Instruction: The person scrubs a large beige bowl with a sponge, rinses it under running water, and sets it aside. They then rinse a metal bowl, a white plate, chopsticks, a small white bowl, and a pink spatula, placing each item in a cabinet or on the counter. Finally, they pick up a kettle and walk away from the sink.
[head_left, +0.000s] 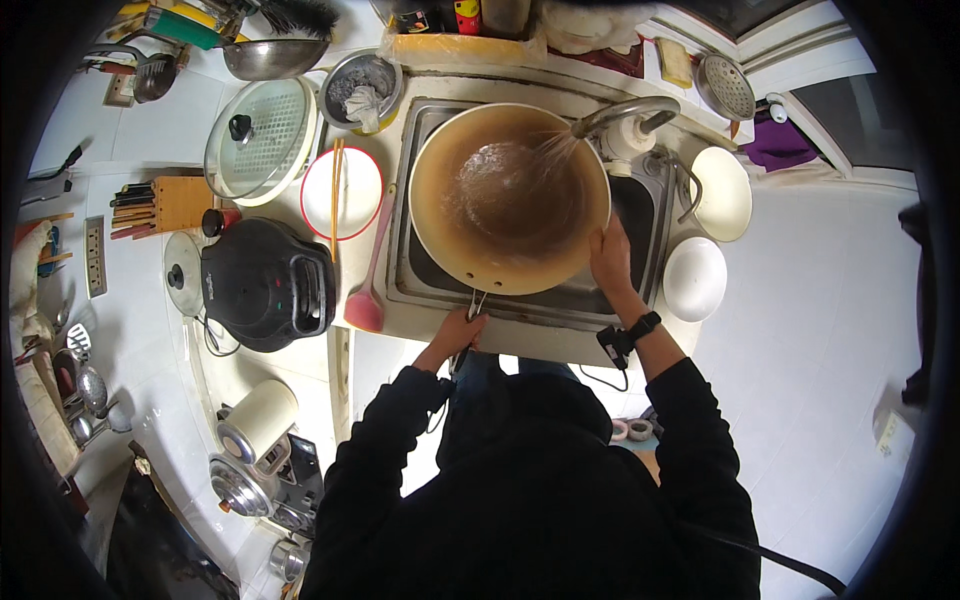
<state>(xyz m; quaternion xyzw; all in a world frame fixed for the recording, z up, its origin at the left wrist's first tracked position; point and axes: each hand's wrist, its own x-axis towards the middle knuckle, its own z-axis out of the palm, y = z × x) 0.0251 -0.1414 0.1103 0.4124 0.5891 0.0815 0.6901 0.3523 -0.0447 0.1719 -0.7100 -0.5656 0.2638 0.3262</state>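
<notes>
A large wok (450, 232) with a pale rim and browned inside is over the metal sink (397, 262). Water sprays into it from the curved faucet (626, 112) at its upper right. My left hand (459, 334) grips the wok's handle at the near side. My right hand (611, 251) is at the wok's right rim, its fingers partly hidden, so its grip is unclear. Left of the sink lie a pink spatula (365, 309) and a white bowl with a red rim (319, 195), with wooden chopsticks (337, 199) across it.
A black electric appliance (255, 285), a knife block (182, 204) and a glass lid (262, 150) stand on the left. A metal bowl holding a cloth (330, 94) is behind them. Two white bowls (694, 280) (731, 195) sit right of the sink.
</notes>
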